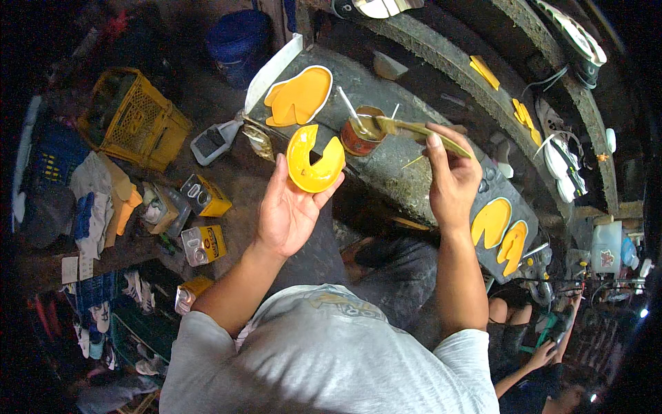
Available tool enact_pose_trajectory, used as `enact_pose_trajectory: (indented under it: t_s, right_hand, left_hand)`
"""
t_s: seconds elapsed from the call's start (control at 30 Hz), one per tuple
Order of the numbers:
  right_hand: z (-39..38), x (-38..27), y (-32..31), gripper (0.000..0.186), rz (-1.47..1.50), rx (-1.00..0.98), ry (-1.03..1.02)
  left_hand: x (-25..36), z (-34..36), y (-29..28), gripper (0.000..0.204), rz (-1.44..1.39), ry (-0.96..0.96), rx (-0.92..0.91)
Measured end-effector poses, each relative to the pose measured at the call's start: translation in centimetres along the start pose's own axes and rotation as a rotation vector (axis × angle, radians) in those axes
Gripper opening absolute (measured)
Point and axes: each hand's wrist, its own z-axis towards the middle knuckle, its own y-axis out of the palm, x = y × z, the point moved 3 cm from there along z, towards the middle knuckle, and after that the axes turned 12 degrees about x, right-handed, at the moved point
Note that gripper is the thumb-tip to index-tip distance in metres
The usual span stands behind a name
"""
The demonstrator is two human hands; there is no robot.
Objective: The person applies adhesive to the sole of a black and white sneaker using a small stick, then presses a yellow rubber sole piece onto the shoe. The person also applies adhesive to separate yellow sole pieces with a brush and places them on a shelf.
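Observation:
My left hand holds a glossy yellow horseshoe-shaped piece, its slot facing up and right, resting on my fingers and thumb. My right hand is closed around the flat handle of a brush. The brush's head lies over the rim of a red open can, which has a pale stick standing in it. Whether the bristles touch what is inside cannot be made out. Beyond my left hand, flat orange-yellow cutouts with white edges lie on the dark workbench.
More yellow cutouts sit on the bench at the right. Behind it runs a shelf with shoes and yellow strips. On the left floor are a yellow crate, a cut plastic jug and metal tins. Another person is at lower right.

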Motion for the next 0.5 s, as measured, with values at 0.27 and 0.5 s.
enact_pose_trajectory:
  t_s: [0.27, 0.5]
  right_hand:
    - [-4.2, -3.0, 0.0, 0.018, -0.093, -0.268, -0.205]
    - [-5.2, -4.5, -0.4, 0.019, -0.129, -0.338, -0.538]
  left_hand:
    - [-1.1, -0.5, 1.3, 0.055, 0.07, 0.007, -0.058]
    - [-1.2, -0.9, 1.7, 0.057, 0.117, -0.013, -0.041]
